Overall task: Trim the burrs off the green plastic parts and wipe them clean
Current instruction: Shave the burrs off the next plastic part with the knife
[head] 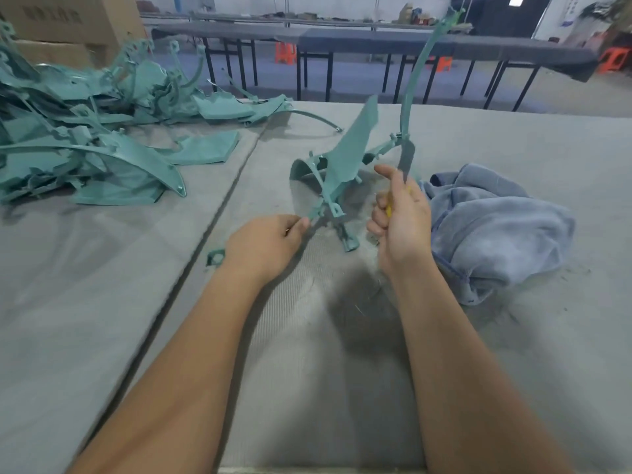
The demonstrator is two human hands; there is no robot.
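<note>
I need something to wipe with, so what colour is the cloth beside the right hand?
The cloth is a greyish blue, seen clearly in the head view.

Your left hand (265,242) and right hand (400,217) were both bare, no gloves, rings or watch visible. Forearms were bare too, uncovered all the way to the frame's bottom edge, no sleeves or cuffs in view. Nails looked short, unpainted. Nothing else of you showed, just 2 arms & hands.
</note>
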